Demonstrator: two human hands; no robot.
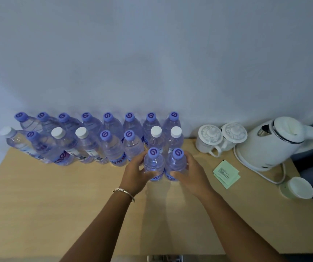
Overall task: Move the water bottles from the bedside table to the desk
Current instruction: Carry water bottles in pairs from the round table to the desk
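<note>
Two clear water bottles with purple caps stand side by side on the light wooden desk (57,205), in front of two rows of several more bottles (112,146) along the wall. My left hand (136,173) grips the left bottle (153,163) around its body. My right hand (190,174) grips the right bottle (177,162) the same way. Both bottles are upright, their bases on or just above the desk. Some bottles in the rows have white caps, others purple.
Two white lidded mugs (211,140) and a white electric kettle (276,142) with its cord stand at the right. Green sachets (226,173) lie near the kettle, and a white cup (297,187) sits by the right edge. Bare desk surface stretches in front of the rows.
</note>
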